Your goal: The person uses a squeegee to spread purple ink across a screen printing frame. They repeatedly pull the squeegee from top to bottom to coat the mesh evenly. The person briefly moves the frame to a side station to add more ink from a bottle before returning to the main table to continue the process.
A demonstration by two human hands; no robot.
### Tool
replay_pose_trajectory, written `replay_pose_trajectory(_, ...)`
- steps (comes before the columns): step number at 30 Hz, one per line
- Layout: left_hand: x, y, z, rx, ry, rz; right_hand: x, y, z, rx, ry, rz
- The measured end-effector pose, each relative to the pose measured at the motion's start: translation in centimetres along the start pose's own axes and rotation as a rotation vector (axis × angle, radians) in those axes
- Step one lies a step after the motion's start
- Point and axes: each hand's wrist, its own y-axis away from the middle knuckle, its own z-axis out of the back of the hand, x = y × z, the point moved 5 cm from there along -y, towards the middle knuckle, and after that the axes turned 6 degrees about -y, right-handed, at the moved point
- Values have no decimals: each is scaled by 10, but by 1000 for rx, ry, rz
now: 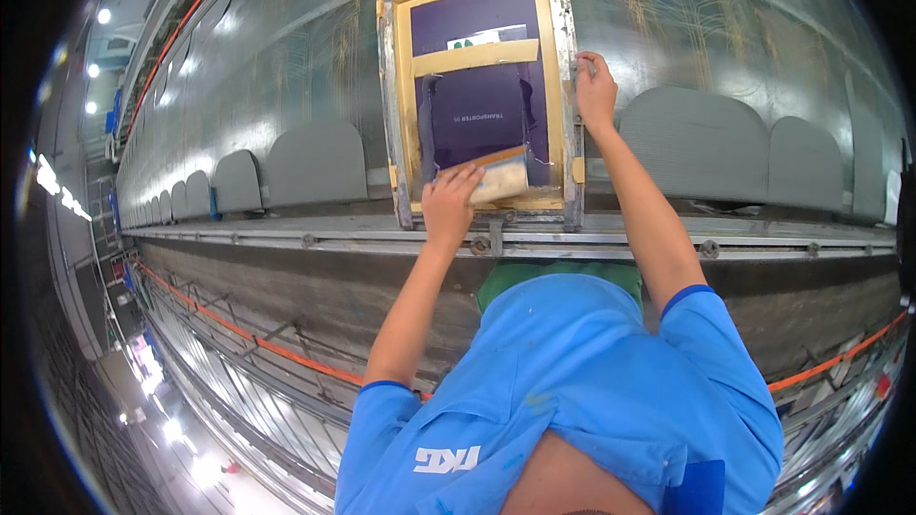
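My left hand (450, 193) grips a squeegee (501, 179) with a pale body and brown edge, lying slanted across the lower part of a printing screen. The screen has a battered metal frame (391, 57), a yellow border (405, 114) and a dark purple middle (477, 105) with pale lettering. A tan tape strip (475, 55) crosses its upper part, below a small white patch (474, 41). My right hand (593, 88) has curled fingers at the frame's right edge, gripping it.
A long metal table (305, 57) stretches both ways, with grey rounded panels (692, 148) in a row. A metal rail (343, 238) runs along its near edge in front of my body. Orange cables (239, 324) and lower racks lie behind me; ceiling lights glow at the left.
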Motion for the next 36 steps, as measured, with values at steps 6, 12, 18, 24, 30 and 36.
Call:
replay_pose_trajectory(6,25,40,-6,8,-5,-109,-14,2,-26,-23,121,3)
replay_pose_trajectory(12,64,-92,-17,109,73,22,-24,-4,-23,-47,168,26)
replay_pose_trajectory(18,75,-169,-20,77,66,26,-17,-3,-17,-25,133,-25)
replay_pose_trajectory(24,34,-53,-23,-30,-8,-86,-15,-4,-16,-39,72,12)
replay_pose_trajectory(30,17,14,-9,-10,10,-50,-19,-8,-13,-44,121,16)
replay_pose_trajectory(36,56,-111,-12,84,131,71,-27,-11,-11,-10,136,-72)
